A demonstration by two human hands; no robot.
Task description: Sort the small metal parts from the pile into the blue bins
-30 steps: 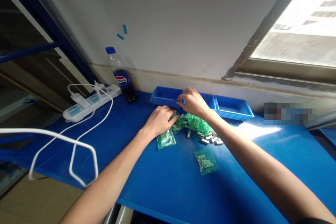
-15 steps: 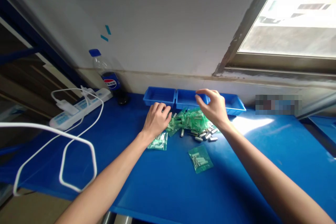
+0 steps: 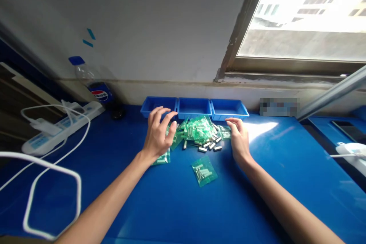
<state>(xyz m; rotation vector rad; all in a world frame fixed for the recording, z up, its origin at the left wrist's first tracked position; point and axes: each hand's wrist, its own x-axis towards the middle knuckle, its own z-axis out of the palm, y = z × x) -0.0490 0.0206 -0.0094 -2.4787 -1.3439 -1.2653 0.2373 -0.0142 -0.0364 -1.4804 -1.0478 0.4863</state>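
My left hand (image 3: pixel 158 131) is over the left side of the pile, its thumb and fingers apart and curved, with nothing seen between them. A green plastic bag of small parts (image 3: pixel 162 158) lies partly under its wrist. Close to the right of the pile is my right hand (image 3: pixel 239 139), low at the table, fingers loosely bent beside a small clear-green bag (image 3: pixel 224 132); its thumb is mostly hidden. Between the hands lies a heap of green bags (image 3: pixel 198 129), with several loose metal pieces (image 3: pixel 211 145) in front. Nearer me lies a single green bag with pale and metal pins (image 3: pixel 204 171).
Three blue trays, left (image 3: pixel 145 110), middle (image 3: pixel 194 116) and right (image 3: pixel 230 117), line the wall behind the heap. A cola bottle (image 3: pixel 100 93) and a power strip (image 3: pixel 45 141) with white cables (image 3: pixel 80 183) stand left. A phone (image 3: pixel 349 131) lies far right.
My right hand has come down from over the trays to the right side of the heap. My left hand has lifted slightly and its fingers have spread. The view has swung right.
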